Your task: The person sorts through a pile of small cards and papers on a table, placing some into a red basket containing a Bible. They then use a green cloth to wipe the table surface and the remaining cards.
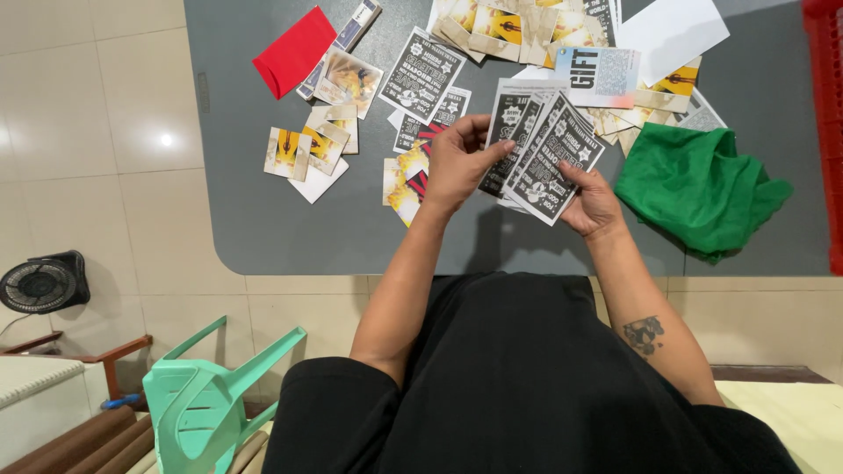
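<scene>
We hold the fanned black-and-white cards [536, 149]: right hand [593, 204] closed under them, left hand [457, 162] pinching the top edge. Loose fan, so cards may slip onto the worktop [263, 219].

Black-and-white printed cards [540, 149] fan out up front, dense with dark lettering on pale borders. Around them, yellow-and-orange picture cards [318, 145] dot the grey surface [263, 219]. A bright red envelope [294, 51] sits at the far corner, a rich green cloth [698, 189] glows on the other side, and a plain white sheet [672, 31] lies beyond.
</scene>
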